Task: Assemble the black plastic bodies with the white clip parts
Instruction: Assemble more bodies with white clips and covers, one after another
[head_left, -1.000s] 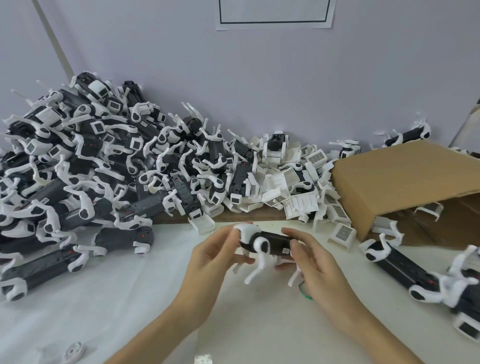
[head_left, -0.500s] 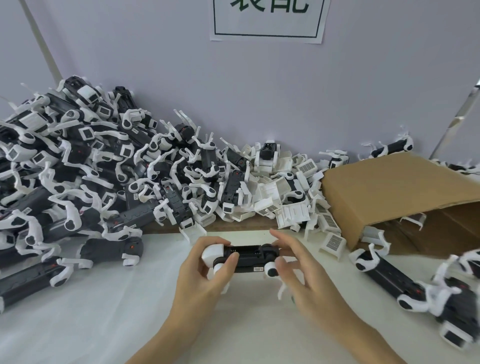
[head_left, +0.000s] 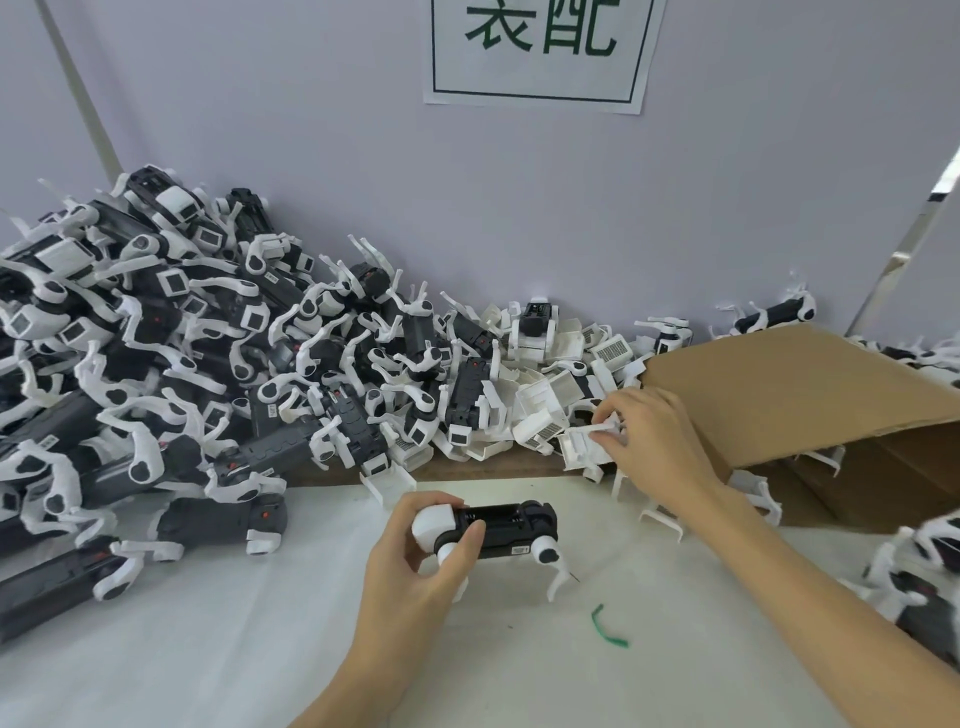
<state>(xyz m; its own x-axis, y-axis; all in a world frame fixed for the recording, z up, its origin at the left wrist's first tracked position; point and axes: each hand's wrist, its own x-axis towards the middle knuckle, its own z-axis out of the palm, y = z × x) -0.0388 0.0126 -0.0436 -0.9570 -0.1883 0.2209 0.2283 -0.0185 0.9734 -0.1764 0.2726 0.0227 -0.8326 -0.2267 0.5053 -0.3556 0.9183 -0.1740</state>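
My left hand (head_left: 415, 566) grips one black body (head_left: 498, 527) low over the desk (head_left: 208, 649). My right hand (head_left: 649, 436) pinches one white clip part (head_left: 587, 441) at the loose pile's edge, beside one cardboard box (head_left: 789, 395).

The person is showing two bare arms, with left hand (head_left: 415, 566) and right hand (head_left: 649, 441) wearing no gloves, rings or sleeves.

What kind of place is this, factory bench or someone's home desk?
Most likely a factory assembly bench. A big heap of identical black-and-white units is piled against the wall, loose white clip parts lie beside a cardboard box, and a printed sign hangs above.
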